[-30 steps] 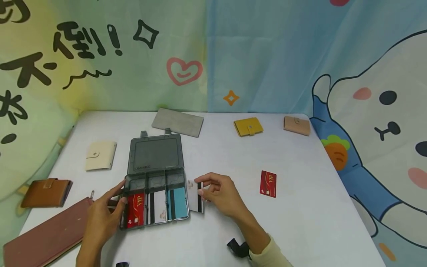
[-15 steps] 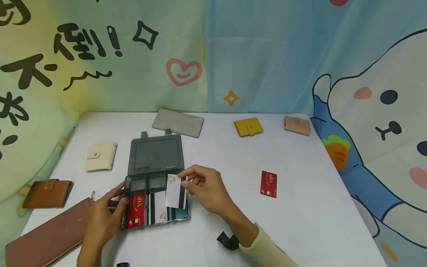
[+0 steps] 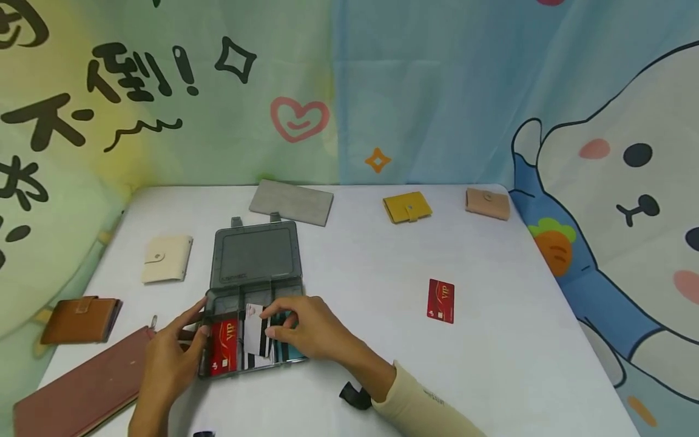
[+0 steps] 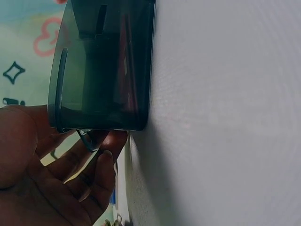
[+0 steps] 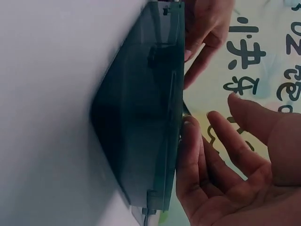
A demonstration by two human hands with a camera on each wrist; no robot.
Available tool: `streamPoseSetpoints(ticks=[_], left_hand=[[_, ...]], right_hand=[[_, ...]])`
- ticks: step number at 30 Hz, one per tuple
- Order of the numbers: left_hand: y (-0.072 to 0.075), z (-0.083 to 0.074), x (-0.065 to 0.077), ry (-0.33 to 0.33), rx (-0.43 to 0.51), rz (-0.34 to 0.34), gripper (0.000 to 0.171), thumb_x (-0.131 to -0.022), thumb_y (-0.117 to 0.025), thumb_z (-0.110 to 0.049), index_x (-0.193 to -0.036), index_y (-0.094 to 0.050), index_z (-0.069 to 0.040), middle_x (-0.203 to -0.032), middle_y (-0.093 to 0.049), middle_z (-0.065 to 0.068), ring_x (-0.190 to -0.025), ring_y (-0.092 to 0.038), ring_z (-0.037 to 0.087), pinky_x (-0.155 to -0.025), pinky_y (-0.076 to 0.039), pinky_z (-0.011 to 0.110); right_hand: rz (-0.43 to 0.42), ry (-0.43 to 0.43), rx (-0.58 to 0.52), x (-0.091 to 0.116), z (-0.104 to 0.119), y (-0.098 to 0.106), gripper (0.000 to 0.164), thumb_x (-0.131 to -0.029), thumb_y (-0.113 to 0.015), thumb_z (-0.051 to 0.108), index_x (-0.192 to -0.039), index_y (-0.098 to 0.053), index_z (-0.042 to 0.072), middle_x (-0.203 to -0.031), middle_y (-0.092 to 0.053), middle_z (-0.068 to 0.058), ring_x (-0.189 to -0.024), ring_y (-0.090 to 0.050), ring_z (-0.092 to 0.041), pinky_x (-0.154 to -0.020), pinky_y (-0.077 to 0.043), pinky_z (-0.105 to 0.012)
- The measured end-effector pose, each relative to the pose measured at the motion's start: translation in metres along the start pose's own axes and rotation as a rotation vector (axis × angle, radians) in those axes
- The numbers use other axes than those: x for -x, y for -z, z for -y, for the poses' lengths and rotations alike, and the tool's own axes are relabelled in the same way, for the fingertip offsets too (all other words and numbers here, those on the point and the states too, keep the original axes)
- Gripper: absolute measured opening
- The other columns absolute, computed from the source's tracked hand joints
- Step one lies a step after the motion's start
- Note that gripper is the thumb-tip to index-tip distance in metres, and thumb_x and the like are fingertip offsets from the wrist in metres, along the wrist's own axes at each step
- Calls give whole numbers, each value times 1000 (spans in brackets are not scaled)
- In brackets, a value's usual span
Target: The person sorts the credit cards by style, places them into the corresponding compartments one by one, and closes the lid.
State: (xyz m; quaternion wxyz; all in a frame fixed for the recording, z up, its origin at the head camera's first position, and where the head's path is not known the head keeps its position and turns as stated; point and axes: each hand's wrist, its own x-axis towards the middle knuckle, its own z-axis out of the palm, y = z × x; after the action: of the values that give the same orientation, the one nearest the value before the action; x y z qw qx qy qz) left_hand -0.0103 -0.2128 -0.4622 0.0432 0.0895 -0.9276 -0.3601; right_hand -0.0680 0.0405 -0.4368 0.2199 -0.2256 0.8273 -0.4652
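Note:
A dark translucent compartment box [image 3: 256, 255] lies with its lid folded back. My left hand [image 3: 169, 358] holds its left side, fingers and thumb at the wall and rim, also visible in the left wrist view. My right hand [image 3: 311, 328] pinches a white card [image 3: 253, 332] with a black stripe by its right edge, over the middle compartment. Another white card [image 3: 263, 362] shows beneath it. A red VIP card [image 3: 222, 351] lies in the left compartment. The blue card [image 3: 293, 353] in the right one is partly hidden by my right hand. In the right wrist view the box wall [image 5: 141, 108] hides the cards.
Another red VIP card [image 3: 440, 301] lies to the right. Around the box are cream [image 3: 165, 259], brown [image 3: 82, 320], long maroon [image 3: 87, 382], grey [image 3: 292, 202], yellow [image 3: 408, 207] and pink-beige [image 3: 487, 204] wallets. A printed curtain [image 3: 437, 91] hangs behind the white table [image 3: 491, 376].
My right hand has carried the white striped card leftward, from beside the box, across the right compartment, to over the middle one. My left hand stays at the box's left side.

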Motion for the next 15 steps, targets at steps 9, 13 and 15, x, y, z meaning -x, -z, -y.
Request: streamPoseSetpoints(ticks=[9, 13, 15], left_hand=[[0, -2, 0, 16, 0, 3, 53, -98, -60, -8, -148, -51, -23, -125, -65, 22, -84, -71, 31, -56, -51, 21], [-1, -3, -1, 18, -3, 7, 53, -98, -60, -9, -147, -51, -23, -125, -65, 23, -85, -71, 31, -56, -51, 21], [-1, -3, 0, 17, -2, 8, 53, -98, -61, -9, -147, -51, -23, -126, -65, 24, -85, -71, 32, -56, -50, 21]], right_hand=[[-14, 70, 341, 1, 4, -10, 60, -90, -70, 46, -144, -53, 24, -145, -50, 5, -105, -62, -9, -82, -50, -24], [-3, 81, 486, 0, 5, -16, 61, -87, -72, 52, -140, -58, 25, -146, -45, 3, -126, -53, -16, -87, -51, -28], [2, 90, 512, -1, 6, -17, 62, -86, -72, 52, -140, -59, 25, -147, -43, 2, -128, -52, -17, -85, -51, -27]])
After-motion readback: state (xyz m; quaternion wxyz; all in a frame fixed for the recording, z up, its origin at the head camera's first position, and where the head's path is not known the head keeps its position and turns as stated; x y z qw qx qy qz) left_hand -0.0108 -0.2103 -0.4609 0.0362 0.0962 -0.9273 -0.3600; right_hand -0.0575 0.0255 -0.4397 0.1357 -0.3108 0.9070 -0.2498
